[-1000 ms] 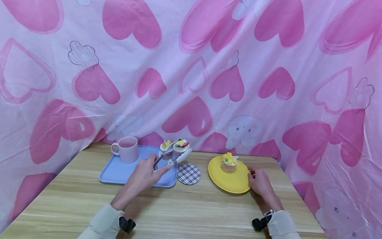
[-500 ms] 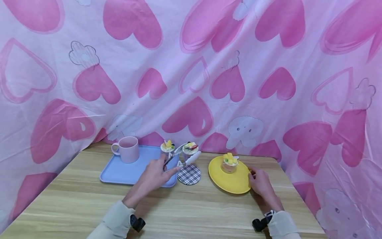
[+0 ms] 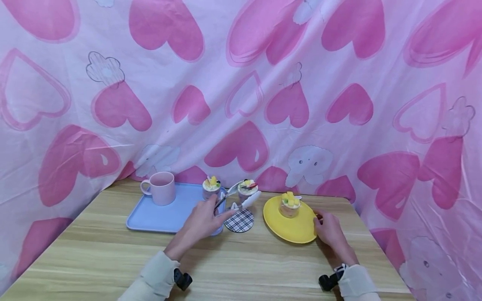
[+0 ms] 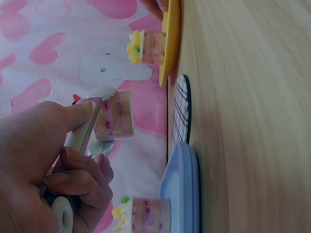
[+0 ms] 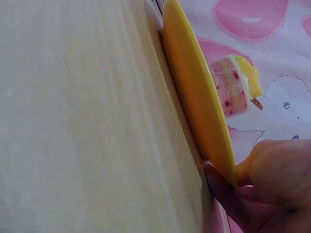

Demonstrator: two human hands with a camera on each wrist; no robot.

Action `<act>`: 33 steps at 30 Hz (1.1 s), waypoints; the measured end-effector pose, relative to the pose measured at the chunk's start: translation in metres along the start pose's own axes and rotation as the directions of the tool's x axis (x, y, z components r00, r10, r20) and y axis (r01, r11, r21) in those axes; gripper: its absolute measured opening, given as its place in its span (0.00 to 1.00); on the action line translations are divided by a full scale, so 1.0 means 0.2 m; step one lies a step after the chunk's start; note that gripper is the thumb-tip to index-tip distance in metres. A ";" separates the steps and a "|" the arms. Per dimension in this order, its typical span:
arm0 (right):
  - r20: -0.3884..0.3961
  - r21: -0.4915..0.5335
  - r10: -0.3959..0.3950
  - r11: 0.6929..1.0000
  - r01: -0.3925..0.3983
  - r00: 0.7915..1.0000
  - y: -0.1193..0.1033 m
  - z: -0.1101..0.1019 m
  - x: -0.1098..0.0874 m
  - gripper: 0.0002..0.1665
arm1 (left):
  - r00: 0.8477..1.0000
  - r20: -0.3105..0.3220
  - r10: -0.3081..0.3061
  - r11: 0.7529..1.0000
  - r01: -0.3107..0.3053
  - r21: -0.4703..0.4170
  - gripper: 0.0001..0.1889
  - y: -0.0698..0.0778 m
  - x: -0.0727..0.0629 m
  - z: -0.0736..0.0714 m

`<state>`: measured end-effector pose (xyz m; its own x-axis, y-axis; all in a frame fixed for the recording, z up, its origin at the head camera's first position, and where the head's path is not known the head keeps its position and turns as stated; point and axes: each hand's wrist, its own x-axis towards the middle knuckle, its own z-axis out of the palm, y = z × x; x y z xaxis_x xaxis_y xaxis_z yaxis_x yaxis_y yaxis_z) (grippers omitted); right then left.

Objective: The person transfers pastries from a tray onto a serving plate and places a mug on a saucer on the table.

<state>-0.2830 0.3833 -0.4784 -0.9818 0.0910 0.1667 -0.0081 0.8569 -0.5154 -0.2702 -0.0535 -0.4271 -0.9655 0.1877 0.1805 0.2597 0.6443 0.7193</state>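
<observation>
My left hand grips a pair of tongs with white tips. Between those tips hangs a dessert cup of layered cake, topped with cream, yellow fruit and a red piece. In the left wrist view it is off the table, level with the space beside the checked coaster. My right hand pinches the right rim of a yellow plate, thumb above and fingers below. On that plate stands a second dessert cup with yellow cubes. A third cup stands on the blue tray.
A pink mug sits at the tray's left side. The coaster lies between tray and plate on the wooden table. Behind everything hangs a pink heart-patterned curtain.
My left hand has carried the tongs and the dessert cup rightward, from over the tray's right end to above the coaster's far side. The right hand and plate stay where they were.
</observation>
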 end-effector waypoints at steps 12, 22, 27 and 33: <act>-0.010 -0.008 -0.002 1.000 0.002 1.000 0.00 0.01 0.00 0.23 | 1.000 0.013 0.028 0.999 -0.027 -0.044 0.26 0.03 0.00 0.06; 0.005 -0.007 0.008 1.000 -0.008 1.000 0.00 0.00 0.00 0.24 | 0.993 0.050 0.105 0.994 -0.105 -0.016 0.31 0.05 0.02 0.14; 0.005 -0.009 0.014 1.000 -0.014 1.000 0.00 0.00 0.00 0.24 | 0.986 0.060 0.155 0.988 -0.155 -0.013 0.34 0.05 0.02 0.19; 0.005 -0.005 0.017 1.000 -0.017 1.000 0.00 0.00 0.00 0.24 | 0.984 0.057 0.168 0.986 -0.169 0.001 0.32 0.06 0.00 0.22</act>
<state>-0.2825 0.3833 -0.4784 -0.9827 0.1035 0.1539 0.0098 0.8577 -0.5141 -0.2661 -0.0121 -0.4476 -0.9054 0.3356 0.2601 0.4187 0.6042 0.6780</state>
